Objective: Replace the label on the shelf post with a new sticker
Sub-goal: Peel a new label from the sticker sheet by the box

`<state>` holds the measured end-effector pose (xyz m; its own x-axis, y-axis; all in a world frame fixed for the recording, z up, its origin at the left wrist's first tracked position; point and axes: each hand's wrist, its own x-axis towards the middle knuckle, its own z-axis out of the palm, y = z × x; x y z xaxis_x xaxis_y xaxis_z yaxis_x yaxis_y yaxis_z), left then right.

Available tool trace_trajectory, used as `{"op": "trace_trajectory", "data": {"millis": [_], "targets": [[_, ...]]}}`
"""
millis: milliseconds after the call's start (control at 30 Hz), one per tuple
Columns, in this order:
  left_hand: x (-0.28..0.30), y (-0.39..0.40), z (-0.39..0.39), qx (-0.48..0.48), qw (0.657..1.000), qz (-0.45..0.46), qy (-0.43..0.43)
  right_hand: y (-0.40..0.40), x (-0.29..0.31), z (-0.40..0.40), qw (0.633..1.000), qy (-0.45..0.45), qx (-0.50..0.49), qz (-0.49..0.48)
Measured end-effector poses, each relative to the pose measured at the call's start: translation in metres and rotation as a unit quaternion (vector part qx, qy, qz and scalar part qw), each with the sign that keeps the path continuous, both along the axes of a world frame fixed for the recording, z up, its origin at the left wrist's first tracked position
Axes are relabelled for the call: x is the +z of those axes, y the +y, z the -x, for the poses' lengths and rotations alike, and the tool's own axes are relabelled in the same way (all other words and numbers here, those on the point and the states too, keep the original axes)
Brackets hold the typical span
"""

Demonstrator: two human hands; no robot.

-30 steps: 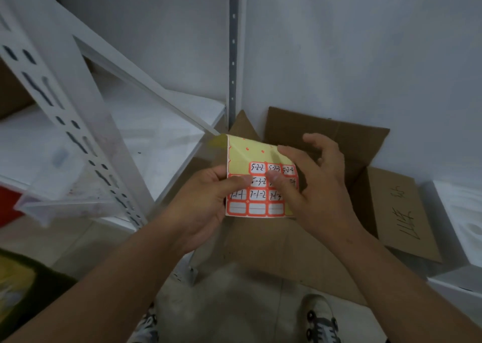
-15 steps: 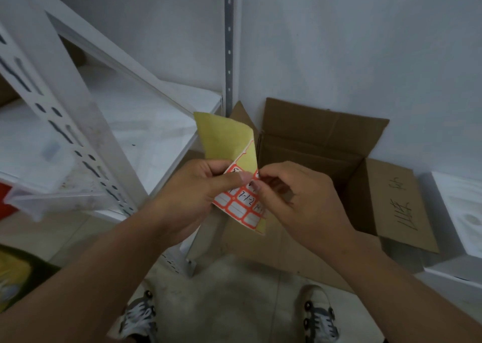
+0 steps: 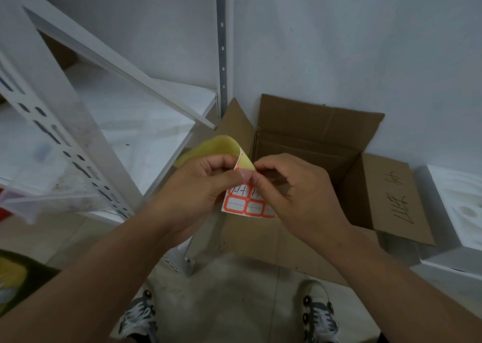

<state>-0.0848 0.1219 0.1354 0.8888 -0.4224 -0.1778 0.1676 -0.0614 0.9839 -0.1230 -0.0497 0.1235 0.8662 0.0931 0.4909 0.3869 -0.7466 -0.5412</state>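
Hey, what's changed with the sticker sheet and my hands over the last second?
The sticker sheet, flat and facing you a second ago, is now folded back at the top, yellow backing showing. The right hand went from resting fingers on it to pinching at the fold. The left hand still grips it. The cardboard box hasn't moved.

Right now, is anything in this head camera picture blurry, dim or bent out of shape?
Head view: dim, flat light, no glare. The wide lens bends the shelf post so that it leans. The left edge is smeared. The sticker sheet is soft, its writing unreadable, pinched between the left hand and the right hand.
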Motion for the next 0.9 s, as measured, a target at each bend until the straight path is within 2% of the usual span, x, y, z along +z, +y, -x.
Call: {"op": "trace_trajectory", "data": {"millis": [267, 433, 667, 900], "targets": [[0.004, -0.003, 0.004, 0.035, 0.998, 0.026, -0.039, -0.003, -0.002, -0.002, 1.0, -0.005, 0.009, 0.014], [0.006, -0.003, 0.005, 0.04, 0.997, 0.028, -0.061, -0.004, 0.0, -0.001, 0.998, 0.018, 0.005, -0.054], [0.004, -0.001, 0.005, 0.054, 0.995, 0.013, -0.082, -0.004, 0.005, 0.002, 0.993, 0.061, 0.015, -0.102], [0.006, -0.003, 0.007, 0.049, 0.996, 0.005, -0.075, -0.003, 0.011, 0.004, 0.965, 0.149, 0.019, -0.215]]}}
